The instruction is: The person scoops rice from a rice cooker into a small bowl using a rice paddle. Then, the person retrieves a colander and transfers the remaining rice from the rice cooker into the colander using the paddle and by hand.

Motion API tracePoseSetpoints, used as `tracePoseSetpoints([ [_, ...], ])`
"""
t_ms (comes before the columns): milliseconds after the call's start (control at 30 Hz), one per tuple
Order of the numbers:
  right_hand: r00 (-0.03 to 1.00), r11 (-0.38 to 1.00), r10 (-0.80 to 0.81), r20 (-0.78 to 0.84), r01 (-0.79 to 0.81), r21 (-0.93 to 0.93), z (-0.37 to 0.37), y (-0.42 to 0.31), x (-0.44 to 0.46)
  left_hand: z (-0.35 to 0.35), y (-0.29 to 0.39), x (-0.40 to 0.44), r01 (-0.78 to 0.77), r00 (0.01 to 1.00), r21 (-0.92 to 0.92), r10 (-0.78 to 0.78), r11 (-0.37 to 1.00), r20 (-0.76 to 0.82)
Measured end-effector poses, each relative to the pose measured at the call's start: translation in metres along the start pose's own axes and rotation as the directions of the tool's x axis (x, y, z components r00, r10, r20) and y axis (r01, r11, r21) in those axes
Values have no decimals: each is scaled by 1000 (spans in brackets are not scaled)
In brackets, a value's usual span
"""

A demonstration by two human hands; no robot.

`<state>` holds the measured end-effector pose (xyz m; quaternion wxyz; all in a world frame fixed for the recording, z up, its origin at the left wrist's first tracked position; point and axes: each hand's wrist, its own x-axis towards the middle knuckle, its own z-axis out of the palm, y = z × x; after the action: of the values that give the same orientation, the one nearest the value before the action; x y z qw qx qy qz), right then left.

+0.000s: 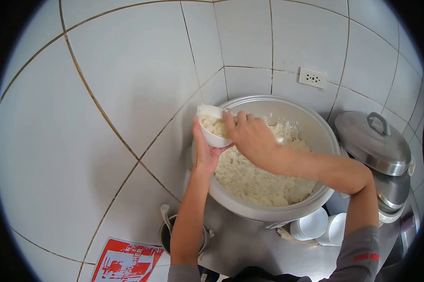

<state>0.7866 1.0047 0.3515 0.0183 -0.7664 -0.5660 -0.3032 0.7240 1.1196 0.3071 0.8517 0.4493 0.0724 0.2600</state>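
Note:
My left hand (205, 152) cups a small white bowl (215, 139) from below, above the left edge of a large round pot (322, 127). Cooked rice (214, 126) lies inside the bowl. My right hand (255, 141) is closed around the handle of a white rice paddle (210, 111), whose blade rests at the bowl's upper rim. The handle's end shows just past my palm. Below both hands, the pot holds a deep bed of white rice (263, 183), partly hidden by my right forearm.
Stacked white bowls (310, 223) lie on their sides on the steel counter (249, 244). A lidded metal pot (374, 141) stands at the right. At lower left are a dark container (167, 235) with a white-handled utensil (165, 214) and a red-and-white sign (125, 261). Tiled walls carry an outlet (313, 78).

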Motion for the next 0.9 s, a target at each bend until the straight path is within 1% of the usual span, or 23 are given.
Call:
tracePoseSetpoints([
  [33, 998, 999, -38, -39, 38, -4, 3, -5, -3, -1, 0, -1, -19, 1000, -23, 19, 1000, 4],
  [133, 998, 998, -57, -31, 56, -30, -4, 6, -9, -6, 0, 1, -11, 999, -42, 12, 999, 40],
  [233, 996, 997, -67, -65, 70, 43, -25, 43, -10, -9, -6, 9, -21, 998, 44, 18, 999, 67],
  [333, 993, 979, 79, 88, -94, 179, -65, 59, -2, -5, -7, 8, -32, 999, 102, 28, 994, 44],
  [367, 997, 960, 73, -23, -64, 272, -62, 58, -1, -3, -7, 8, -33, 998, 95, 29, 995, 48],
  [467, 988, 949, 51, 147, -94, 302, -45, 35, -8, -5, -6, 8, -39, 997, 73, 34, 997, 62],
  [500, 984, 953, 73, 162, -117, 279, -44, 33, -10, -8, -6, 8, -38, 997, 65, 33, 997, 69],
  [567, 987, 934, 3, 164, -61, 352, -55, 51, -5, -9, -5, 9, -47, 997, 46, 45, 998, 61],
  [600, 986, 921, -33, 161, -33, 387, -64, 57, -2, -7, -5, 10, -53, 998, 40, 51, 998, 46],
  [700, 998, 891, 45, -48, -18, 453, -76, 55, 0, -4, -6, 11, -86, 996, 46, 85, 995, 13],
  [800, 978, 941, 4, 210, -75, 330, -55, 31, -10, -6, -5, 7, -79, 997, 72, 77, 994, 20],
  [833, 971, 932, 29, 238, -112, 344, -59, 35, -7, -7, -4, 7, -78, 997, 79, 76, 994, 27],
  [900, 978, 900, 6, 207, -95, 425, -76, 50, 5, -4, -2, 6, -64, 997, 21, 63, 998, 42],
])
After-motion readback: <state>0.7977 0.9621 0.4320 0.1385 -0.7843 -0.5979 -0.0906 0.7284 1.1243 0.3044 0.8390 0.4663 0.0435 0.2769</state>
